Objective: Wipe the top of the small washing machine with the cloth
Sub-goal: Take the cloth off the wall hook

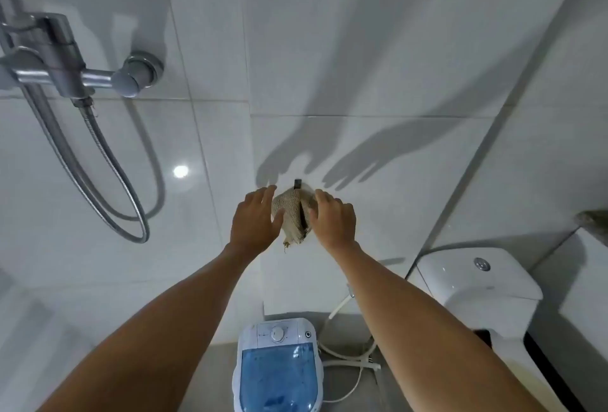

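A beige woven cloth [292, 214] hangs from a small dark hook [297, 183] on the white tiled wall. My left hand [256, 217] lies against the cloth's left side, fingers nearly straight and thumb touching the fabric. My right hand [334, 219] touches the cloth's right side with relaxed, spread fingers. Neither hand plainly grips it. Far below, the small white washing machine [278, 365] with a blue see-through lid and a round dial stands on the floor between my forearms.
A chrome shower mixer [65, 66] with a metal hose [98, 181] juts from the wall at left. A white toilet cistern [477, 283] stands at right. White hoses and a cord [348, 362] lie on the floor beside the machine.
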